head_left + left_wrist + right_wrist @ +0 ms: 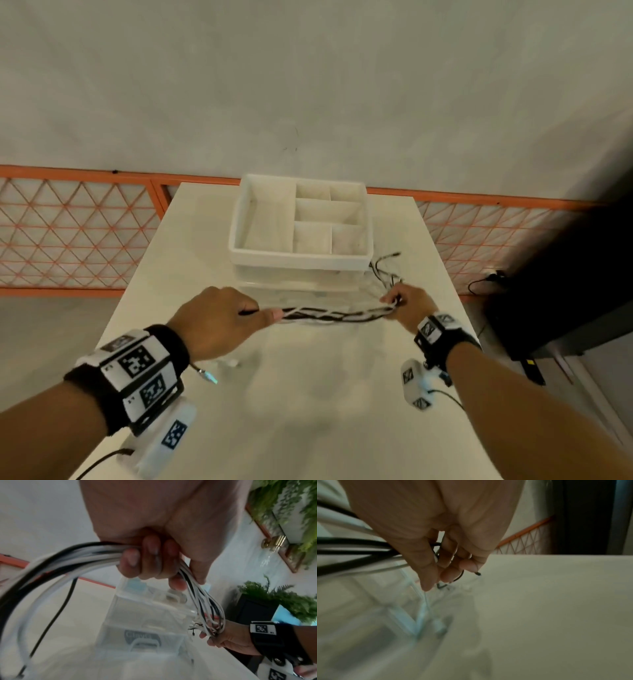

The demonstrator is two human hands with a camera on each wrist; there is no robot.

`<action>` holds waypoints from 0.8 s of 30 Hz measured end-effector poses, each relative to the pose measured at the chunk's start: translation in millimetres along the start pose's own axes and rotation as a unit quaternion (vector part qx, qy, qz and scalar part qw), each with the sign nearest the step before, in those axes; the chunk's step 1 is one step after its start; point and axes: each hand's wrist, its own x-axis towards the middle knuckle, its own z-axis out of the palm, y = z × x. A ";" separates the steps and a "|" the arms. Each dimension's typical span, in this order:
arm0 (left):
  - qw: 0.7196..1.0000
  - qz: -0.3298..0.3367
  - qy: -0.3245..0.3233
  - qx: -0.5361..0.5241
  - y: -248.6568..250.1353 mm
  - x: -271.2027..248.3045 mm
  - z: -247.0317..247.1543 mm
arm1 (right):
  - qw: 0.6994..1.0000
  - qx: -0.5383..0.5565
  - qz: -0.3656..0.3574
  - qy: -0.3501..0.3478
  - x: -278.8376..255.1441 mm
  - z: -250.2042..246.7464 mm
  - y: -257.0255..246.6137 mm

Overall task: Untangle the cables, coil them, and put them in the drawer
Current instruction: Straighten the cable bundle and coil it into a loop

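HANDS: my left hand (219, 322) and right hand (409, 306) each grip one end of the cables (334, 313) | WHERE: bundle stretched above the table (342, 411), just before the drawer unit (301, 222) | RISK: black and white strands look interlaced; pulling apart harder may cinch knots; loose plug ends (387, 263) could snag.

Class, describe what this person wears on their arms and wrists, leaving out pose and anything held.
Both forearms are bare, with no sleeves. The left wrist band is black with white blocks carrying black square codes; a white camera unit with a thin black cable hangs below. The right wrist band and unit match.
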 end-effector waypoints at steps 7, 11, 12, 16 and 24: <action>0.997 0.025 -0.039 0.069 14.2 4.6 27.6 | 0.975 -0.152 0.066 -0.148 -31.5 16.9 5.8; 0.994 0.055 -0.084 0.049 28.5 5.9 19.9 | 0.976 -0.170 -0.031 -0.136 -59.0 -10.3 -44.0; 0.992 0.066 -0.095 0.048 30.7 6.3 17.7 | 0.976 -0.142 -0.070 -0.148 -69.9 -12.0 -59.8; 0.989 0.106 -0.086 0.053 35.4 4.8 14.8 | 0.965 -0.129 -0.171 -0.149 -106.9 13.7 -120.6; 0.991 0.013 -0.049 -0.120 -45.0 -17.1 24.6 | 0.987 -0.063 -0.144 0.026 -101.9 11.4 -111.7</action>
